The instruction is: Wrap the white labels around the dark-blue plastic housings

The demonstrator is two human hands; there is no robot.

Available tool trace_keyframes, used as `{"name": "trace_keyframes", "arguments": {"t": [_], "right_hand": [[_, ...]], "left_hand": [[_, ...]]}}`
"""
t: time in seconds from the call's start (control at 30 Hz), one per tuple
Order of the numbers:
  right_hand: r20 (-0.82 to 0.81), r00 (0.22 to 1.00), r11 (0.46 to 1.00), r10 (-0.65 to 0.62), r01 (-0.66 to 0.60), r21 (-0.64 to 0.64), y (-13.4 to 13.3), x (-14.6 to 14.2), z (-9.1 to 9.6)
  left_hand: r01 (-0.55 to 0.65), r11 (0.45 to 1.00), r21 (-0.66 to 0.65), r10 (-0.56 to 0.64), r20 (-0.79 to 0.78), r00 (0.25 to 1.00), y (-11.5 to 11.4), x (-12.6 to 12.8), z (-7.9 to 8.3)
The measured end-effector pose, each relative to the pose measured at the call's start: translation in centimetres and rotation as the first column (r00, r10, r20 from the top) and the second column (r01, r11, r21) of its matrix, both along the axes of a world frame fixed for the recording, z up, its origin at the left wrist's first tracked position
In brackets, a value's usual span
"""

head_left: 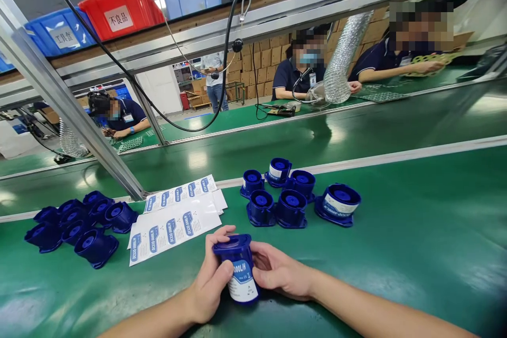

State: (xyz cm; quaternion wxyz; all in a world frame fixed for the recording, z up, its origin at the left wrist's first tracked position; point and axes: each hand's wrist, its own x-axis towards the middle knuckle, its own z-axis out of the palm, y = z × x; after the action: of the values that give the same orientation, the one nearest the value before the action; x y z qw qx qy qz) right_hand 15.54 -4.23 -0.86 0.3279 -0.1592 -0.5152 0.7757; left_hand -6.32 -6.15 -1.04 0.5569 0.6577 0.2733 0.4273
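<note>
Between my two hands is a dark blue plastic housing (234, 244), its oval flange end turned up. A white and blue label (243, 285) wraps its side, printed with "000L/H" where it shows. My left hand (212, 277) grips the housing from the left, with the thumb on the label's edge. From the right, my right hand (279, 272) holds it too, thumb and fingertips pressed on the label's right side. Just beyond my left hand lie label sheets (174, 232) with several labels on them.
Several blue housings (73, 224) without visible labels stand at the left. Another group of housings (291, 206), some labelled, stands ahead, with a labelled one (338, 205) to its right. A metal post (91, 111) rises behind the sheets. Co-workers (299, 76) sit across the green bench.
</note>
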Motion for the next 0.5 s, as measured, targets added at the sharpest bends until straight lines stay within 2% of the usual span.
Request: {"name": "trace_keyframes", "arguments": {"t": [0.17,0.37,0.5], "right_hand": [[0.052,0.992,0.991,-0.113,0.109,0.071,-0.9,-0.7,0.7],[0.091,0.964,0.963,-0.252,0.24,0.124,-1.6,-1.9,0.0],[0.08,0.955,0.95,-0.287,0.272,0.156,-1.6,-2.1,0.0]], "left_hand": [[-0.025,0.998,-0.054,0.026,0.02,0.999,0.5,0.1,0.0],[-0.161,0.98,-0.117,0.162,-0.001,0.987,0.7,0.7,-0.2],[-0.148,0.982,-0.118,0.144,-0.041,0.989,0.8,0.6,-0.2]]}}
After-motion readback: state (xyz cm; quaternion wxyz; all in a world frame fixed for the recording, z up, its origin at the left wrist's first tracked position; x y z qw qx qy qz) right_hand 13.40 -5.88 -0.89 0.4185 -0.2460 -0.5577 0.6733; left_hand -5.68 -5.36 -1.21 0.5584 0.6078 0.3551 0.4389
